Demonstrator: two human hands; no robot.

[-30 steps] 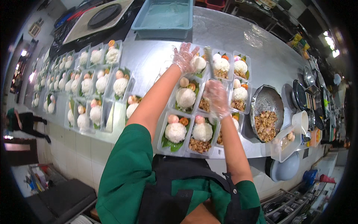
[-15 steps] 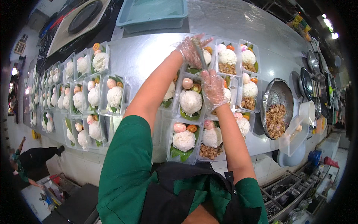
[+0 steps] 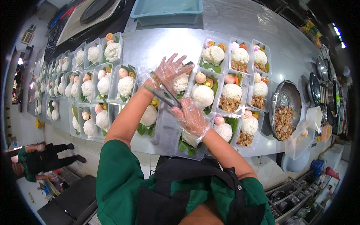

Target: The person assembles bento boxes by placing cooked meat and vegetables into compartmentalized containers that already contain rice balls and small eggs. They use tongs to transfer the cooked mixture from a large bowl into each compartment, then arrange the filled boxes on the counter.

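Both my hands wear clear plastic gloves. My left hand (image 3: 169, 74) has its fingers spread over the rice boxes in the middle, holding nothing. My right hand (image 3: 193, 117) is closed round the joined end of metal tongs (image 3: 162, 96). The two tong arms point left and lie across my left wrist, apart at their tips, with nothing visible between them. Below the right hand, a clear plastic box holds a rice mound (image 3: 190, 138) on green leaf, partly hidden. Beside it, another box has a rice mound (image 3: 202, 96), an egg and a tomato slice. Several boxes further right also hold brown diced meat (image 3: 228, 104).
A dark bowl (image 3: 272, 93) of diced meat stands right, beside a white tub (image 3: 313, 114). Rows of rice boxes (image 3: 103, 84) fill the left of the metal table (image 3: 150, 41). A blue basin (image 3: 168, 17) stands at the far edge. Another person (image 3: 41, 161) is at lower left.
Both hands have come left and nearer me from the far boxes. The tongs have swung to point left across my left wrist. The other person has shifted.
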